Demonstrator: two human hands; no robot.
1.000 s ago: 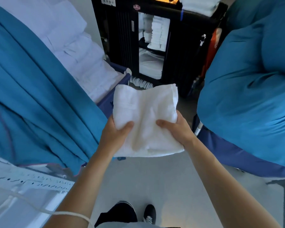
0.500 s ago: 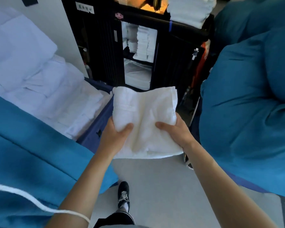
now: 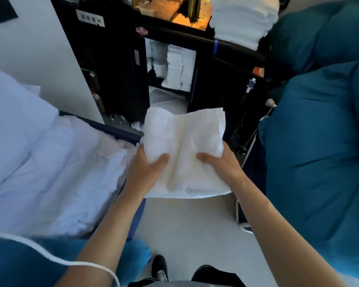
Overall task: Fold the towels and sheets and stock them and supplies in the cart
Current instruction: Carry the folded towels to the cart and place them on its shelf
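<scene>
A folded white towel (image 3: 184, 154) sits front and centre, held up in the air over the pale floor (image 3: 187, 228), and both hands have it: the left hand (image 3: 147, 170) takes the near left part with its thumb pressed on top and fingers tucked beneath, the right hand (image 3: 222, 164) does the same on the near right, so each grip is closed on the cloth. The towel sags a little down the middle between the two thumbs, its far edge pointing toward the cart. Straight ahead stands the black cart (image 3: 116, 65), its open compartment showing stacks of folded white linen (image 3: 178, 69) on the upper shelf and more white cloth on the shelf below. On the cart's top, far right, there's a tall pile of folded white towels (image 3: 243, 19). To the left, a bin heaped with loose white linen (image 3: 56, 166); to the right, a big teal laundry bag (image 3: 319, 141) bulging full. Down at the near edge, one dark shoe (image 3: 159, 268) on the floor.
</scene>
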